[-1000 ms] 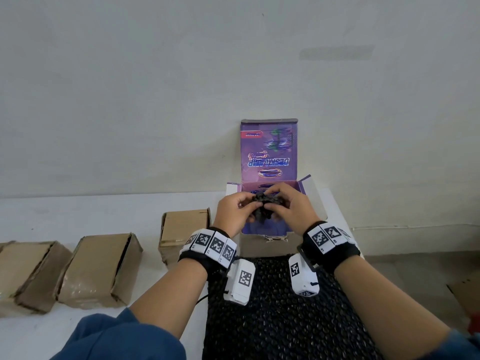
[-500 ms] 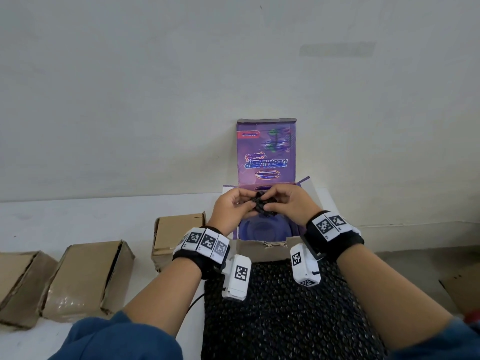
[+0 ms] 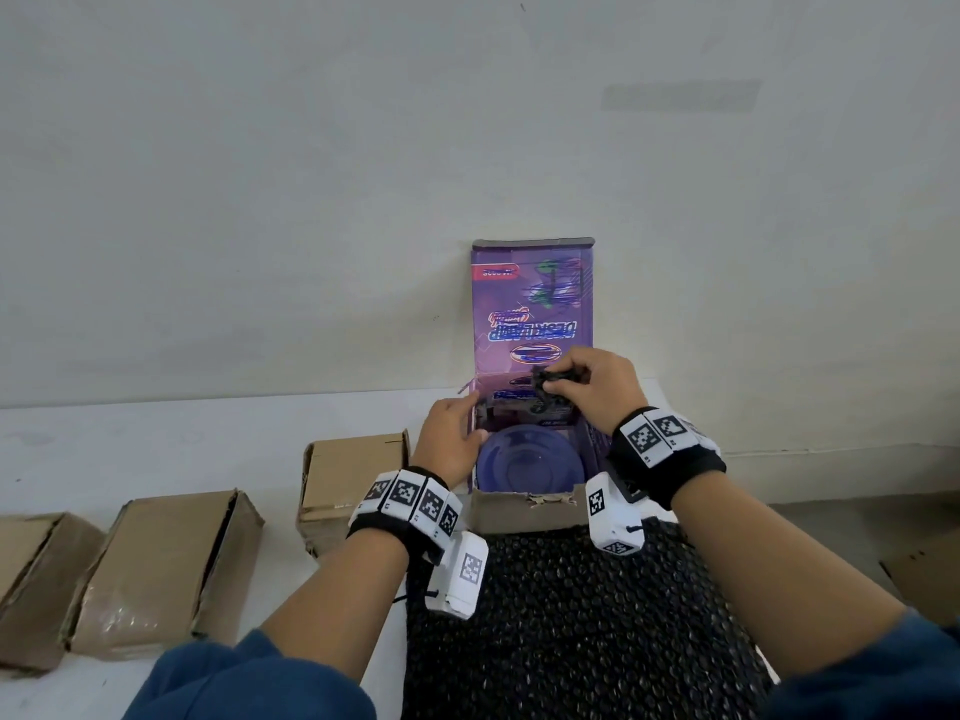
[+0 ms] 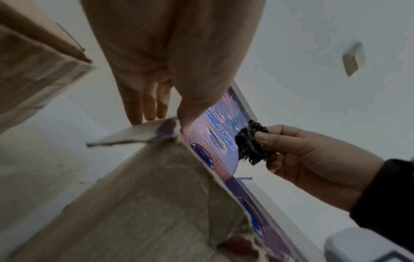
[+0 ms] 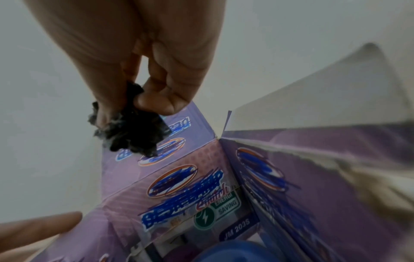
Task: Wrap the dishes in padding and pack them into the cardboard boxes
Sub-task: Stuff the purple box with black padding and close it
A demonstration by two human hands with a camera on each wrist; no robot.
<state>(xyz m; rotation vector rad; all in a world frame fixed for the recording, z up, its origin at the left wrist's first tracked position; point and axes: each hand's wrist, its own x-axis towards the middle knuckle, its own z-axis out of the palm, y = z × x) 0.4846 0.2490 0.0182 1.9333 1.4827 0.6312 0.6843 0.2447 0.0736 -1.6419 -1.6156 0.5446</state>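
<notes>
An open purple printed box [image 3: 532, 304] stands against the wall with its lid up, and a blue dish [image 3: 527, 459] lies in its bottom. My left hand [image 3: 449, 441] holds the box's left wall, thumb inside and fingers outside; the left wrist view shows the same hold on the torn flap [image 4: 139, 134]. Above the box's back right corner, my right hand [image 3: 566, 381] pinches a small crumpled wad of black padding [image 3: 550, 379]. The wad [image 5: 132, 136] hangs from its fingertips over the box [image 5: 179, 186] and the dish [image 5: 230, 251]. A black bubble-wrap sheet [image 3: 571, 615] lies in front.
Three brown cardboard boxes sit on the white table [image 3: 156, 444] to the left: one next to the purple box [image 3: 353, 475], two nearer the left edge [image 3: 166, 563] [image 3: 31, 579]. The wall rises right behind. Another cardboard piece [image 3: 924, 569] lies low at the right.
Both hands held the black wad together over the box. Now the left hand has let go and dropped to the box's left wall; the right hand keeps the wad, shifted back and right.
</notes>
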